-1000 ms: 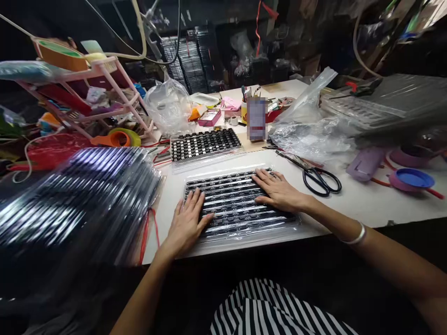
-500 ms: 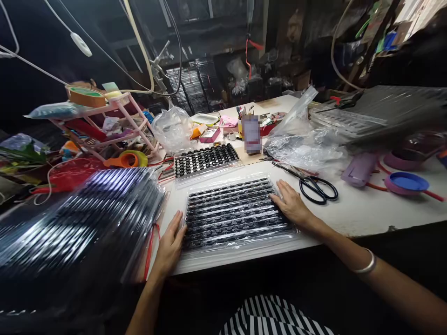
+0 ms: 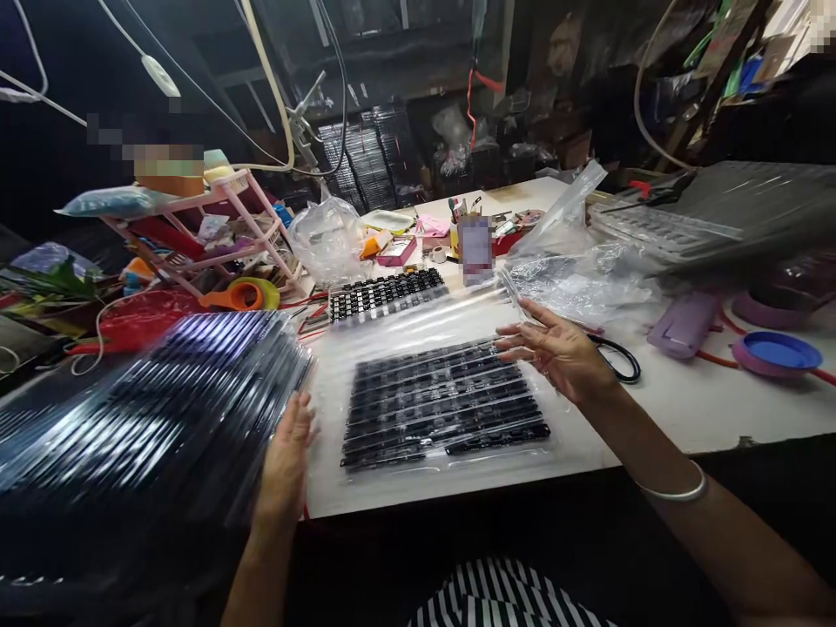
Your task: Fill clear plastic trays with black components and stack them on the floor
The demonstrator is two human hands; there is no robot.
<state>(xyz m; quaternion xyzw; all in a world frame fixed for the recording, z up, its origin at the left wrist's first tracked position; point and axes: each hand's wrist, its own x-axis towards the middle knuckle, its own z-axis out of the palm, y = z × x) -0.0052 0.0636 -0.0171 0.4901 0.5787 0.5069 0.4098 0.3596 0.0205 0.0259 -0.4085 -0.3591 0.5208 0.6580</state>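
Dim, cluttered workroom background frames a white, flat-topped counter (image 3: pixel 692 396). Clock positions are taken from the rows of flat black strips (image 3: pixel 450 409) lying at the counter's centre near its front edge; 12 o'clock points away from the person. One transparent plastic sheet (image 3: pixel 418 329), blurred, spans above and beyond the strips.

Left hand (image 3: pixel 286 457): between 8 and 9 o'clock, fingers blurred and slightly bent; whether it grips cannot be told. Right hand (image 3: pixel 560 351): 2 o'clock, fingers extended and apart, upper fingertips at the sheet's far-right edge; a firm grip cannot be confirmed.

Surrounding obstructions:
- 9 o'clock: large stack of shiny, black ribbed plastic trays (image 3: pixel 150 418), just beside the left hand.
- 10 o'clock: pale pink plastic rack (image 3: pixel 261 233), loaded.
- 11 o'clock: clear tray of small black-and-silver parts (image 3: pixel 385 296), near the strips.
- 1 to 2 o'clock: crumpled clear plastic bags (image 3: pixel 594 279), behind the right hand.
- Between 2 and 3 o'clock: black looped handle (image 3: pixel 623 361), partly hidden by the right wrist; farther out, translucent purple box (image 3: pixel 685 322).

Edges and room: a narrow white margin separates strips from front edge at 6 o'clock. Wider bare surface extends at 3 o'clock, crossed by the right forearm.
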